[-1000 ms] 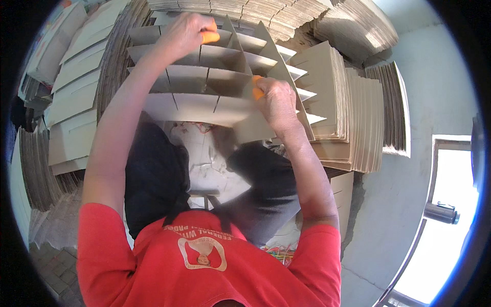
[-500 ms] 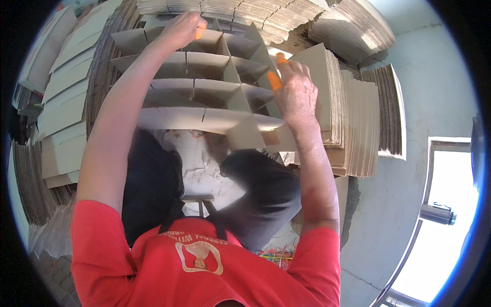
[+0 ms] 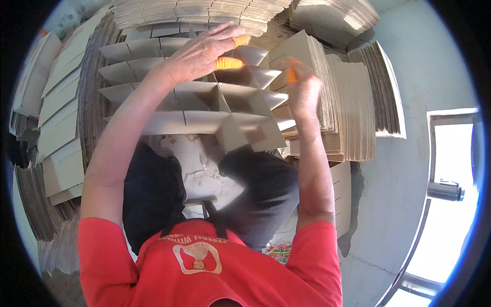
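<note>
A grid of slotted cardboard dividers (image 3: 202, 123) stands in front of me, several long strips crossed by shorter ones. My left hand (image 3: 204, 53) reaches over its middle, fingers stretched and apart, with orange finger covers on the thumb and a finger. Its fingertips are beside a cross strip; I see no piece held in them. On the right, my right hand (image 3: 306, 94) is at the near stack of cardboard sheets (image 3: 312, 61), an orange cover on one digit. That hand is blurred and its fingers are partly hidden, so a grip on a sheet cannot be made out.
Slotted cardboard strips (image 3: 64, 107) are piled along the left. More cardboard stacks (image 3: 199, 13) stand at the back, and others (image 3: 376, 87) lean by the right wall. Between my legs are a pale floor (image 3: 197, 163) and a small stool (image 3: 199, 199). Coloured strings (image 3: 279, 251) lie below.
My left hand has moved right from the grid's far left to its middle and opened out. My right hand has left the grid's right side for the stack beside it.
</note>
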The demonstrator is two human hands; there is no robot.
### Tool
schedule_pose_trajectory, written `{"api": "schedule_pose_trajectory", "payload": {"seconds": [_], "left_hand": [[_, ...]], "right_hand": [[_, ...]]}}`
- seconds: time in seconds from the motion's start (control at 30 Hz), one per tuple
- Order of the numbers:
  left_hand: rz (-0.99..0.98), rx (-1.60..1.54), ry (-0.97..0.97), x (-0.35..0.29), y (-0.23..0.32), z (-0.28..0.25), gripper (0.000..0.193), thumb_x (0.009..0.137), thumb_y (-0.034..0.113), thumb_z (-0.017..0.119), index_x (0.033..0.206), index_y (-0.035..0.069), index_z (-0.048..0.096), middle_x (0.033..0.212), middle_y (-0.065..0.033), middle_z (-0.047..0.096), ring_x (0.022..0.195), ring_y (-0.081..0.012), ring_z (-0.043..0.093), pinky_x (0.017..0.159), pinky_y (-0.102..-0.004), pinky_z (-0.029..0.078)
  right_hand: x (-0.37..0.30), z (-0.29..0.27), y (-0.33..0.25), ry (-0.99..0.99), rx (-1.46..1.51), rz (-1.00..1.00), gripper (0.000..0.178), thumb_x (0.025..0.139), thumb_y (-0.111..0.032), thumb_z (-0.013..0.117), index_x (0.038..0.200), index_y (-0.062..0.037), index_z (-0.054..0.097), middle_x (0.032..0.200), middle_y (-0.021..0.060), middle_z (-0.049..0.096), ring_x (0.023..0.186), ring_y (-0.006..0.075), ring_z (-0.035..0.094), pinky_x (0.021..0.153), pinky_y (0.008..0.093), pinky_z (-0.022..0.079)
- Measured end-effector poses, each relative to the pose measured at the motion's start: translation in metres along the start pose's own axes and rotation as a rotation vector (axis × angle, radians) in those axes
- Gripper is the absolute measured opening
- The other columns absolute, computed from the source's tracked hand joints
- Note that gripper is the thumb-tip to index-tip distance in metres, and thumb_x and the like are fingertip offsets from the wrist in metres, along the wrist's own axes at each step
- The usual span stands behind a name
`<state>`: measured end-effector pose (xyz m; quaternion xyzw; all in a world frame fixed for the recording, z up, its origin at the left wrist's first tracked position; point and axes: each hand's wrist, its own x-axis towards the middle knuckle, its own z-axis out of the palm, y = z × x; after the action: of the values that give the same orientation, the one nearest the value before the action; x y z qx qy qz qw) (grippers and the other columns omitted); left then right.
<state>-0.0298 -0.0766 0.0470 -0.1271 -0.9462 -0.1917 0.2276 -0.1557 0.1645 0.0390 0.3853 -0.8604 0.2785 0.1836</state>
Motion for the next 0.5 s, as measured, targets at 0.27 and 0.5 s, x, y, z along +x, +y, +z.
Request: {"api": "schedule_pose_trajectory", "payload": {"seconds": [0.27,0.5], "left_hand": [[-0.115,0.034,-0.374,0.007,-0.004,0.021,0.058,0.097,0.042,0.049,0.146,0.011,0.042,0.152,-0.0094,0.040,0.140,-0.0245,0.038,0.117,-0.0417,0.032],[-0.287,-0.108,0.345,-0.070,0.029,-0.063,0.034,0.090,0.022,0.068,0.120,0.006,0.066,0.116,-0.0166,0.068,0.111,-0.0271,0.064,0.094,-0.0348,0.049]], "right_hand": [[-0.033,-0.022,0.090,-0.252,-0.764,0.125,0.064,0.075,-0.022,0.080,0.129,-0.0038,0.050,0.097,0.0175,0.062,0.103,0.0342,0.060,0.083,0.0442,0.053],[-0.025,-0.034,0.115,0.173,-0.293,0.453,0.040,0.079,-0.014,0.077,0.113,-0.0026,0.058,0.096,0.0241,0.067,0.089,0.0384,0.067,0.078,0.0446,0.053]]}}
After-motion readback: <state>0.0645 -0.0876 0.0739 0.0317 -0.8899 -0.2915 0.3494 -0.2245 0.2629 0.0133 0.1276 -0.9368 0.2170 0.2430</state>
